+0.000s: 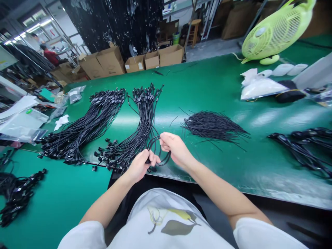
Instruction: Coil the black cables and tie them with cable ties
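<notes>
My left hand [142, 163] is closed on a black cable [164, 162] near the table's front edge. Just up and to the right, my right hand [174, 146] pinches the same cable, which bends in a loop between the two. Directly behind my left hand lies a bundle of black cables [144, 121] with connectors at both ends. Farther left is a second, larger cable bundle [95, 117]. To the right of my right hand sits a pile of thin black ties or short wires [212, 126]; I cannot tell which.
A green table [207, 86] spans the view. At the far right stand a yellow-green fan [275, 33] and a white plastic bag [260, 88]. More black cables [308, 148] lie at the right, others [19, 193] at the lower left. Cardboard boxes [171, 55] line the far edge.
</notes>
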Tool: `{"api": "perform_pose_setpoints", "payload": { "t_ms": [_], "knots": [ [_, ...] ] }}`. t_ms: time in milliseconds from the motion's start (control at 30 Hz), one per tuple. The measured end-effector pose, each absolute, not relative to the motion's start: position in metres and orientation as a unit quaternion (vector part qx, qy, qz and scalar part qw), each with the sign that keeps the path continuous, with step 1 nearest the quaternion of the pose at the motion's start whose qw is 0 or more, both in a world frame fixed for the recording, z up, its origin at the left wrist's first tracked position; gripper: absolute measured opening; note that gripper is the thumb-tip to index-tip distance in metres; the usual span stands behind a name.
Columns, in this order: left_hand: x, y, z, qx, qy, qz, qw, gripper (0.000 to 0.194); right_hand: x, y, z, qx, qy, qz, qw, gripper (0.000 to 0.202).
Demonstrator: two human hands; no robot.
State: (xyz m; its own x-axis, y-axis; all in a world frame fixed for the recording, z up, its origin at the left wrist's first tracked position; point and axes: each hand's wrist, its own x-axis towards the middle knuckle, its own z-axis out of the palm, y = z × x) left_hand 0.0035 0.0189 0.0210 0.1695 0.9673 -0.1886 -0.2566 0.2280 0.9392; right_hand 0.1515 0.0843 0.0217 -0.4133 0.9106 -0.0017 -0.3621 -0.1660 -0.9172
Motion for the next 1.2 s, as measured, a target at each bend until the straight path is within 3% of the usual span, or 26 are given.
{"api": "perform_pose_setpoints", "payload": {
  "t_ms": [200,400,667,800,1033,1200],
  "knots": [
    [0.005,0.014,0.003,0.533,0.496,0.402,0.556,0.042,0.127,0.062,0.023,-0.292,-0.373,0.748,0.465,0.045],
    [0.004,0.009,-0.004,0.524,0.404,0.321,0.677,0.051,0.126,0.05,0.03,-0.241,-0.442,0.719,0.48,0.044],
    [0.017,-0.003,0.009,0.341,0.309,0.316,0.83,0.057,0.137,0.062,0.033,-0.191,-0.365,0.818,0.401,0.054],
    [0.029,-0.008,0.006,0.286,0.327,0.361,0.825,0.056,0.134,0.067,0.029,-0.226,-0.35,0.806,0.419,0.05],
    [0.027,-0.001,0.0,0.359,0.351,0.367,0.783,0.053,0.141,0.073,0.034,-0.222,-0.342,0.806,0.429,0.046],
    [0.024,0.005,0.006,0.259,0.299,0.285,0.873,0.05,0.147,0.078,0.037,-0.16,-0.341,0.866,0.328,0.044]
  ]
}}
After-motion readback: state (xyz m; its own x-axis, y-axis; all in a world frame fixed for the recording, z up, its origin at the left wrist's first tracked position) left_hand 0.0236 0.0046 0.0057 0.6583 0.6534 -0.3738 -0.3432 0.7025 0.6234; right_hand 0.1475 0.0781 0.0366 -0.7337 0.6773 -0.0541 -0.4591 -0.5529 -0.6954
